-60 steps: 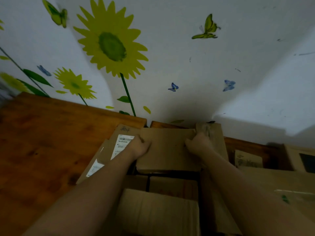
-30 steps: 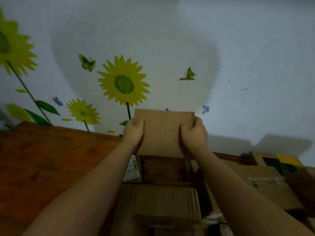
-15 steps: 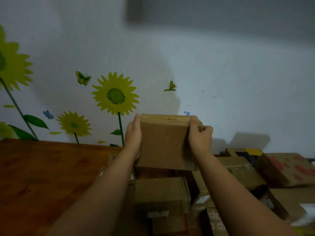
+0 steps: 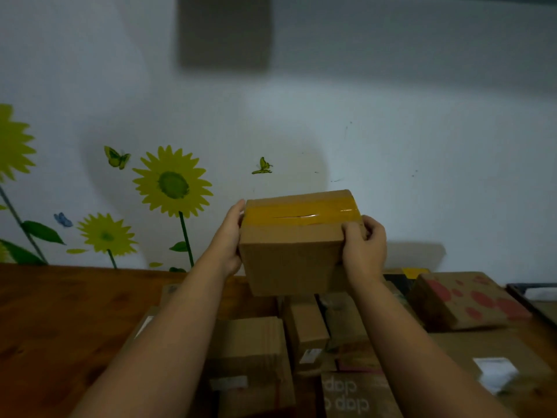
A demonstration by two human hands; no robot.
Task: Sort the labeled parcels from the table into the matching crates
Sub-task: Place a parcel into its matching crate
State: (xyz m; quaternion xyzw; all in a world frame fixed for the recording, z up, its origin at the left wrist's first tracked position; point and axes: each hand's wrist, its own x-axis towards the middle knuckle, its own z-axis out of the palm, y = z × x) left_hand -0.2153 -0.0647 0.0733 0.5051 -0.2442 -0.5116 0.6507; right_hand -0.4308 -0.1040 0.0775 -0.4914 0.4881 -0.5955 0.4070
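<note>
I hold a small brown cardboard parcel (image 4: 292, 257) up in front of me, above the table. A band of yellow tape runs across its top face. My left hand (image 4: 230, 239) lies flat against its left side, fingers straight. My right hand (image 4: 363, 245) grips its right side, with the thumb over the front top edge and the fingers curled behind. No label shows on the faces turned to me.
Below lie several more cardboard parcels (image 4: 250, 348) on a wooden table (image 4: 60, 321), some with white labels. A box with red spots (image 4: 464, 300) sits at the right, a printed box (image 4: 352, 396) near the front. A white wall with sunflower stickers (image 4: 173, 184) stands behind.
I have lifted the parcel off the pile and tipped it, so its taped top face now shows. My view has shifted right and more boxes came into sight.
</note>
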